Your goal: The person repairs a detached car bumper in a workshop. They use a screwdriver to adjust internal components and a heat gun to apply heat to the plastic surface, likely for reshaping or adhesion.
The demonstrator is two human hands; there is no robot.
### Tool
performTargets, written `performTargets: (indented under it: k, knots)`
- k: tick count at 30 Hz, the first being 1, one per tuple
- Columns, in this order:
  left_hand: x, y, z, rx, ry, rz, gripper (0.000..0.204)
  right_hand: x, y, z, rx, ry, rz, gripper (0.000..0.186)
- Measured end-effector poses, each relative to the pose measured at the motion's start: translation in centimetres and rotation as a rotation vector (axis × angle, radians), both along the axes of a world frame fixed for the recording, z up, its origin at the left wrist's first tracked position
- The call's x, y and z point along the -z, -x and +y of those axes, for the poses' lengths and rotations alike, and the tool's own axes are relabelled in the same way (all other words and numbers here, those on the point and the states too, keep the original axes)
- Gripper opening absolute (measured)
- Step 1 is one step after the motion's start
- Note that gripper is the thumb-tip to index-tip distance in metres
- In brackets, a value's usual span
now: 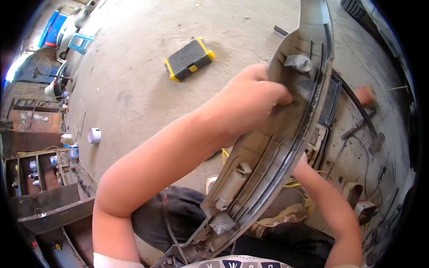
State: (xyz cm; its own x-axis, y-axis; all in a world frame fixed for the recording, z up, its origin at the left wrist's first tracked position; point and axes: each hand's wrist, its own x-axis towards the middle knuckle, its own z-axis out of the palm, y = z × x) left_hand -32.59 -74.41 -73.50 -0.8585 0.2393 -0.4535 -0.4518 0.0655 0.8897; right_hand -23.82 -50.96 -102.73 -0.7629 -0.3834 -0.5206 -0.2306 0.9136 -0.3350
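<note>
A long, curved grey car bumper panel stands slanted across my lap, its dirty inner side facing me. Brackets and a pale cylindrical fitting sit along that inner side. My left hand reaches over from the left, with its thumb and fingers curled onto the panel's upper part, below a grey clip mount. On the far side, my right hand is mostly hidden behind the panel; only the wrist area shows, so its fingers cannot be made out.
A black-and-yellow case lies on the dusty floor ahead. Behind the panel sits an open dark case; a hammer and a blurred red object are to its right. Metal bins and a white tin stand left.
</note>
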Motion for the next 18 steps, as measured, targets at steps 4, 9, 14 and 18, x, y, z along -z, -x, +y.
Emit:
performTargets:
  k: [4, 9, 14, 18]
  knots:
    - [-1.6, -2.8, -2.6, -0.146, -0.119, -0.290, 0.026, -0.4, -0.7, -1.9, 0.069, -0.054, 0.041, 0.108]
    - [-0.6, -4.4, -3.5, 0.158, -0.287, -0.184, 0.034, -0.5, 0.3, 1.7, 0.170, 0.211, 0.074, 0.094]
    - [0.2, -5.6, -2.7, 0.221, -0.092, -0.126, 0.025, -10.1, 3.3, 5.1, 0.285, 0.589, -0.226, 0.083]
    - [0.0, -4.6, -1.8, 0.104, 0.003, -0.202, 0.023, -21.8, 4.1, 7.6, 0.450, 0.436, -0.360, 0.095]
